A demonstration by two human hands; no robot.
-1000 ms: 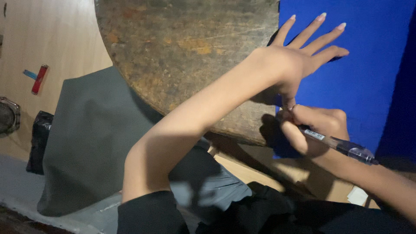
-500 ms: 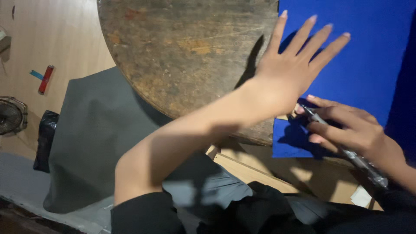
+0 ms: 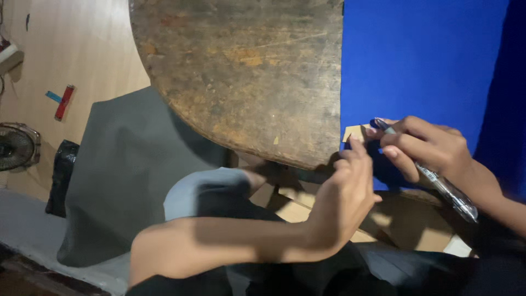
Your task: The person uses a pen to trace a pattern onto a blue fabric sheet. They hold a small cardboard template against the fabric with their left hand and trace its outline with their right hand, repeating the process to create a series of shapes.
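My right hand (image 3: 427,148) grips a clear-barrelled pen (image 3: 444,186) with its tip near the lower left corner of a blue sheet (image 3: 422,60). That sheet lies on a worn round wooden table (image 3: 241,71). A small tan paper scrap (image 3: 353,132) shows at the sheet's corner, by my fingertips. My left hand (image 3: 345,197) hovers just below the table's edge, fingers loosely curled and reaching up toward the scrap, holding nothing that I can see.
Grey cloth (image 3: 126,170) hangs at the table's left. Brown cardboard (image 3: 405,219) lies under my hands. On the wooden floor sit a small fan (image 3: 16,147), a black bag (image 3: 61,170) and a red and blue tool (image 3: 63,101).
My left hand lifted off the blue sheet and dropped below the table's edge. My right hand moved up to the sheet's corner with the pen.
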